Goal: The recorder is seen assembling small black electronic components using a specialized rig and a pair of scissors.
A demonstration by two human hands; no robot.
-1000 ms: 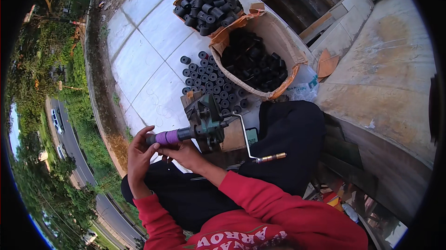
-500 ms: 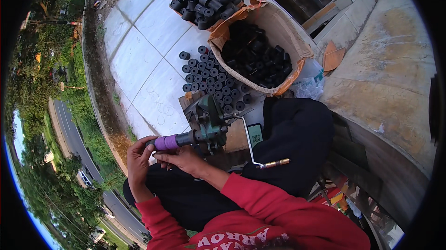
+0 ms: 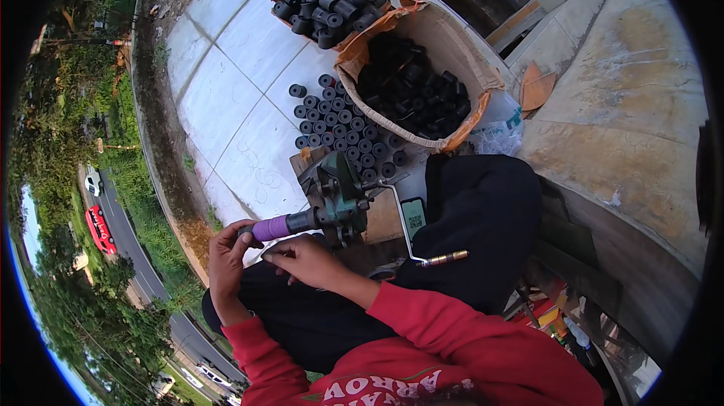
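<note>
purple spool [image 3: 273, 227] partly hidden by left hand [image 3: 226, 259] and right hand [image 3: 308, 259].

Your left hand [image 3: 226, 259] closes around the end of a purple spool [image 3: 273, 226] that sits on the shaft of a green winding machine [image 3: 339, 196], and your right hand [image 3: 305, 259] touches the spool from below. Behind the machine, black bobbins [image 3: 343, 130] stand in rows on the white tiled floor [image 3: 226, 66]. Beyond them, a cardboard box [image 3: 445, 36] is full of more black bobbins.
</note>
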